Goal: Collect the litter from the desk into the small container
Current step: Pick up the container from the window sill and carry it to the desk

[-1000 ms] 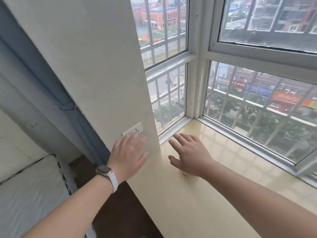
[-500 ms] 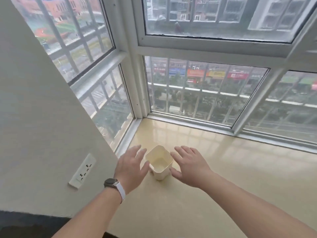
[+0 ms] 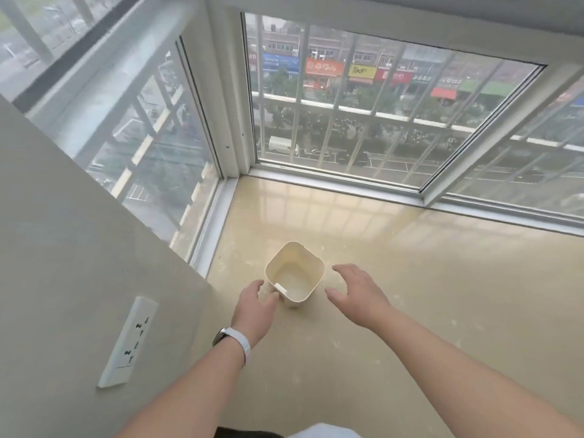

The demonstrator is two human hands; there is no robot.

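A small cream square container [image 3: 295, 270] stands upright on the glossy beige sill [image 3: 410, 295] near the window corner. A small white tab shows at its near left rim. My left hand [image 3: 254, 306], with a watch on the wrist, is at the container's near left corner, fingertips touching or almost touching its wall. Just right of the container hovers my right hand [image 3: 355, 294], fingers spread, a short gap between them. No litter is visible on the sill.
A beige wall [image 3: 63, 279] with a white power socket [image 3: 128, 341] stands on the left. Barred windows [image 3: 379, 105] close the sill at the back and left. The sill stretches far to the right.
The view has swung down and right, bringing the container into sight. Both hands have come down beside it, the left one reaching its near corner, the right one drawing slightly away.
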